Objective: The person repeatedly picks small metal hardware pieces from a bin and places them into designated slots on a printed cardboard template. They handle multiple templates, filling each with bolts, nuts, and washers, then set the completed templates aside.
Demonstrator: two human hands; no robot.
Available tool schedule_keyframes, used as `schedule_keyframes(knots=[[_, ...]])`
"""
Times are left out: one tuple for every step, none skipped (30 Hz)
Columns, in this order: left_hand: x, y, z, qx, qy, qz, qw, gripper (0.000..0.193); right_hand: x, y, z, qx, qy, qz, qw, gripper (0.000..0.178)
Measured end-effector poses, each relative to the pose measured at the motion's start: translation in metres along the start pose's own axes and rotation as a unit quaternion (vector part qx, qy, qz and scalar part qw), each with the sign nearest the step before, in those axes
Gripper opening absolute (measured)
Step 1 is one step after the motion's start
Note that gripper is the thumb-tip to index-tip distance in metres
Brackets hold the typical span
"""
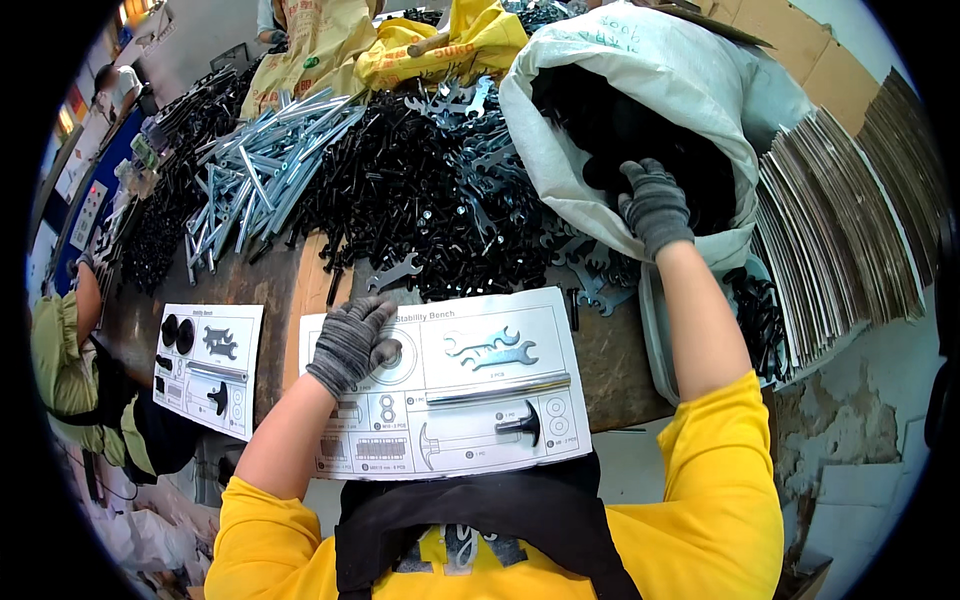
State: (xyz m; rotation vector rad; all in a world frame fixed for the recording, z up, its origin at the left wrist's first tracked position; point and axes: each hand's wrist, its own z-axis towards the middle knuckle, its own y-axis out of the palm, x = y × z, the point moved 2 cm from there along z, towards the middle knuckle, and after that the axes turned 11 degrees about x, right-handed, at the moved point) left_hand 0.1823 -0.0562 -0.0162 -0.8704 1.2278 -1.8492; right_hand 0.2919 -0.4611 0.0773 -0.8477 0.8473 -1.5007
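My left hand (352, 345), in a grey glove, lies over the upper left of a printed parts sheet (460, 455). Its thumb stands apart from the fingers, and what is under the palm is hidden. On this sheet rest flat open-ended wrenches (492, 350), a shiny metal tube (498, 389) and a black T-shaped handle (520, 425). My right hand (656, 205), gloved likewise, reaches into the mouth of a white woven sack (570, 170). Its fingers are slightly bent and apart, against dark black pieces (625, 110) whose shape I cannot make out.
Beyond the sheet are piles of black bolts (385, 165), silver tubes (265, 165) and wrenches (490, 160). Yellow sacks (445, 50) stand behind. Stacked cardboard (835, 235) and a bin of black parts (757, 320) are at right. A co-worker (75, 370) is at left by another parts sheet (205, 400).
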Motion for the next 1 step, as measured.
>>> schedule_keyframes(knots=[[-0.0006,-0.0009,0.0022,0.002,-0.001,0.002,1.000,0.057,-0.0002,0.0015,0.0109,-0.079,0.010,-0.034,0.996,0.055]])
